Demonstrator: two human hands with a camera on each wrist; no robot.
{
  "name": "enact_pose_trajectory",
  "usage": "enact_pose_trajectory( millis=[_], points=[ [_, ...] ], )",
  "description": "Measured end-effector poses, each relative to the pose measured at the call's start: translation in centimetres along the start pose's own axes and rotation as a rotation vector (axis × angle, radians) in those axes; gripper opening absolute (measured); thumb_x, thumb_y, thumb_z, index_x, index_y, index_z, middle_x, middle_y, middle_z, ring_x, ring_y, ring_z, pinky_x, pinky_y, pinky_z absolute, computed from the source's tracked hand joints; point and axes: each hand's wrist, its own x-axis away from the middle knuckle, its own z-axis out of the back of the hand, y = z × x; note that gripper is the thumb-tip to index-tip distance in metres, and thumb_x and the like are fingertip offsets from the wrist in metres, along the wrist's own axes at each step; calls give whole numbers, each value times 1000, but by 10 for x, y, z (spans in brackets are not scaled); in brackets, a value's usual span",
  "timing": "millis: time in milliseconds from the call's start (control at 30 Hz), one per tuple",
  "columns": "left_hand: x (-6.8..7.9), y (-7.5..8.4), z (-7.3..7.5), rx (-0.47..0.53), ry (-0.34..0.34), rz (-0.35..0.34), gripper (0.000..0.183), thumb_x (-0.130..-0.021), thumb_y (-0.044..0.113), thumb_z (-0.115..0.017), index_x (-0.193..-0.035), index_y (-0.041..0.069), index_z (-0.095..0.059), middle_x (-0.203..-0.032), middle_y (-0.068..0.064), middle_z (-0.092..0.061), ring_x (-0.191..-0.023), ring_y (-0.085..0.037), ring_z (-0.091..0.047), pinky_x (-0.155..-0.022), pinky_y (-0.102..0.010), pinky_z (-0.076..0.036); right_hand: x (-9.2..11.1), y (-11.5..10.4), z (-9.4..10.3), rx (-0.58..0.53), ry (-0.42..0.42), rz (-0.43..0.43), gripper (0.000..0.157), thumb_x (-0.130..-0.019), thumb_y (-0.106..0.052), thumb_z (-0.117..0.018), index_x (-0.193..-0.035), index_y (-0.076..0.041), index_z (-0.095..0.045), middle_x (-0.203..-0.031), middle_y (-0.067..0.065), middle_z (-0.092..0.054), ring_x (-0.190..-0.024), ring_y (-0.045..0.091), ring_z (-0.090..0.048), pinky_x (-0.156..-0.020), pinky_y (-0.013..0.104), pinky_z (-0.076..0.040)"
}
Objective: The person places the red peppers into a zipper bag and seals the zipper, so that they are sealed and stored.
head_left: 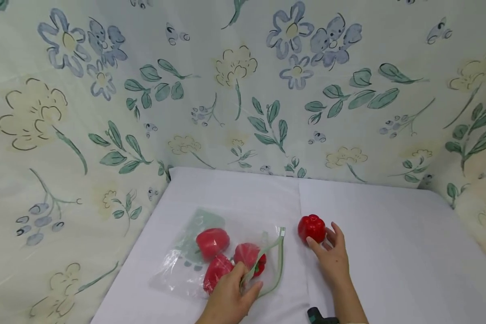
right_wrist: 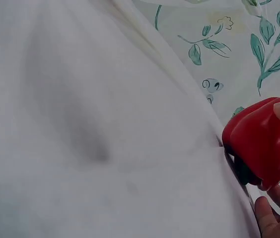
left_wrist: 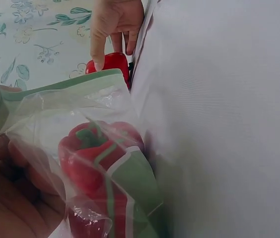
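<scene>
My left hand (head_left: 231, 292) grips the green-edged mouth of a clear plastic zip bag (head_left: 174, 270), which lies on the white table. Inside it are three red bell peppers, one of them (head_left: 213, 243) at the far side. The left wrist view shows a bagged pepper's green stem (left_wrist: 88, 138) through the film. To the right of the bag, another red bell pepper (head_left: 312, 228) rests on the table, its lobed end up. Around it is my right hand (head_left: 334, 256), thumb against the pepper and forefinger standing apart from it. The right palm is mostly out of the right wrist view.
The white tabletop (head_left: 397, 252) stretches off to the right. A floral curtain (head_left: 243, 90) hangs behind the table and along its sides. A white slider (head_left: 282, 231) sits at the bag's far corner. Close to my right wrist is a black device (head_left: 317, 316).
</scene>
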Motion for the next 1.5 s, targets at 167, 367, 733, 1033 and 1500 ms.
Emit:
enact_pose_trajectory(
  millis=[167, 367, 733, 1033, 1500],
  points=[
    [0, -2, -1, -38, 32, -78, 31, -94, 34, -74, -92, 15, -50, -63, 12, -40, -56, 1, -39, -49, -17, -37, -1, 6, -4, 50, 38, 21, 110, -84, -40, -83, -165, -25, -10, -163, 21, -31, -139, 47, -43, -101, 59, -50],
    [-1, 0, 1, -53, 35, -86, 32, -94, 36, -74, -92, 14, -50, -64, 13, -39, -58, 2, -39, -52, -17, -38, 1, 4, -8, 92, 45, 35, 101, -84, -41, -83, -162, -21, -23, -158, 21, -38, -139, 42, -41, -104, 59, -50],
    [-2, 0, 2, -57, 31, -82, 31, -94, 35, -74, -91, 15, -51, -65, 13, -40, -59, 2, -40, -53, -17, -39, 5, 5, -10, 79, 90, 57, 95, -84, -41, -83, -158, -13, -30, -151, 22, -42, -129, 39, -47, -101, 57, -52],
    [-1, 3, 2, -23, 15, -29, 29, -93, 34, -75, -92, 20, -49, -65, 11, -42, -58, 0, -41, -53, -18, -41, 5, 6, -8, 36, 71, 41, 95, -86, -40, -81, -159, -13, -27, -157, 21, -39, -131, 41, -48, -102, 58, -50],
    [-1, 2, 0, 16, -12, -20, 30, -95, 37, -73, -98, 14, -53, -70, 11, -52, -59, 0, -48, -55, -19, -44, 5, 10, 4, -134, 66, 0, 92, -92, -40, -75, -160, -10, -19, -159, 23, -32, -144, 46, -35, -110, 60, -43]
  ],
)
